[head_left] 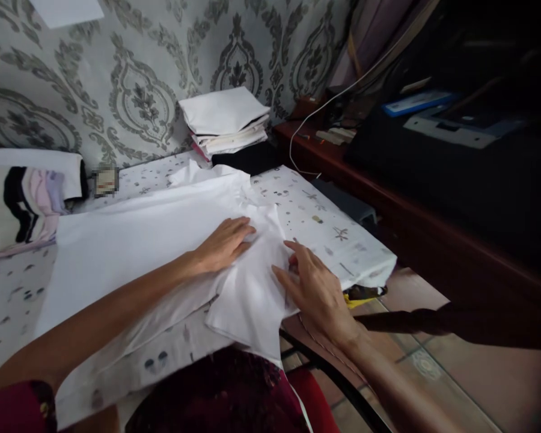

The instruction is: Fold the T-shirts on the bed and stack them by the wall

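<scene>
On the patterned tablecloth, I have the white garment spread, left hand resting on it, fingers extended, right hand at its right edge, fingers loosely parted.

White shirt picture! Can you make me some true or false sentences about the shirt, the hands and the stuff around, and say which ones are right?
1. The left hand rests on the white shirt. True.

2. The white shirt is folded into a small square. False: it lies spread out.

3. The right hand is near the white shirt's edge. True.

4. The table cover is plain red. False: it is white with printed shapes.

5. The folded stack has a white piece on top. True.
</scene>
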{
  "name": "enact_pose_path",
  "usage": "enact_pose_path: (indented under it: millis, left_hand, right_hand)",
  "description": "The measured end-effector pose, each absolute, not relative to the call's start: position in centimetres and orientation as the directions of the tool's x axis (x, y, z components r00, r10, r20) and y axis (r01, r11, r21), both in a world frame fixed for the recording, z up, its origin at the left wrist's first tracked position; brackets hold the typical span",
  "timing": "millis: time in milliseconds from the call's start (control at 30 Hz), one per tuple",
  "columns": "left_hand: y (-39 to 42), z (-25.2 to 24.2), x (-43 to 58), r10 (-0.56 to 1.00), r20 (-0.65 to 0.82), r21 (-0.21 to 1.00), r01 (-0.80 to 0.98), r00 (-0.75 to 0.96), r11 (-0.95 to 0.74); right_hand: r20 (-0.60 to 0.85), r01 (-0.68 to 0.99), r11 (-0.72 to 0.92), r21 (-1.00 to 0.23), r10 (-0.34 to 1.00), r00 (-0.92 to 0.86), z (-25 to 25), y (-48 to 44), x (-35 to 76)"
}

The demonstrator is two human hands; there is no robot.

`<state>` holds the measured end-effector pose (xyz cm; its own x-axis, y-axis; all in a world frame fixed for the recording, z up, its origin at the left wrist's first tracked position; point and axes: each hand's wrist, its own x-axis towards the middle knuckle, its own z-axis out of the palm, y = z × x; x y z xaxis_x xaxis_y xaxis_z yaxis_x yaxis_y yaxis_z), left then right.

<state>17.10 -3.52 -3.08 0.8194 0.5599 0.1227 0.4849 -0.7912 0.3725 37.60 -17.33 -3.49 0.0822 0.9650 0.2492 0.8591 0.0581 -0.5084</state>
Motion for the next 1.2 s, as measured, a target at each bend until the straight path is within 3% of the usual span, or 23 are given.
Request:
enact_pose_path:
  millis: [67,167,333,467,600,800,933,1033,1100,1200]
  left_hand:
    - [-5.0,-2.8,16.3,0.539,0.106,0.403,0.459,0.836,-0.792]
    - [-7.1,-2.5,14.7,0.53,0.082,0.462,0.439,0.844,-0.771]
    - [-11.4,-2.5,12.9,0.497,0.097,0.525,0.38,0.862,-0.762]
    - [-14.5,-1.9,11.4,0.49,0.11,0.549,0.358,0.865,-0.755]
    - [-17.0,-1.3,8.3,0.582,0.084,0.46,0.486,0.809,-0.743]
    - [-21.0,-0.3,1.7,0.796,-0.022,0.163,0.788,0.605,-0.594]
    - [-23.4,0.6,-2.8,0.887,-0.157,-0.092,0.887,0.435,-0.452]
    - [-24.9,0.9,-5.9,0.936,-0.175,-0.278,0.897,0.306,-0.345]
    - [-25.8,0.9,-7.9,0.956,-0.16,-0.308,0.907,0.247,-0.286]
    - [-27.4,0.9,-10.3,0.972,-0.104,-0.238,0.943,0.212,-0.232]
  right_hand:
    - [0.256,0.822,0.045,-0.567,0.959,0.124,-3.9,-20.1,36.5]
    - [0.154,0.679,-0.066,-0.731,0.953,0.259,-4.8,-24.0,34.2]
    - [-0.12,0.15,-0.201,-0.968,0.897,0.425,-6.9,-27.2,29.7]
    - [-0.3,-0.257,-0.205,-0.945,0.856,0.421,-7.7,-26.9,28.3]
    - [-0.428,-0.466,-0.227,-0.855,0.816,0.389,-8.1,-26.3,29.0]
    - [-0.475,-0.377,-0.406,-0.833,0.874,0.108,-8.0,-27.0,30.9]
    - [-0.442,-0.373,-0.358,-0.856,0.881,0.169,-6.8,-27.2,31.9]
    - [-0.397,-0.325,-0.308,-0.894,0.881,0.257,-6.6,-27.6,33.1]
    - [-0.361,-0.233,-0.3,-0.925,0.885,0.293,-7.1,-28.1,34.4]
    - [-0.286,-0.062,-0.281,-0.958,0.905,0.315,-8.5,-28.8,36.8]
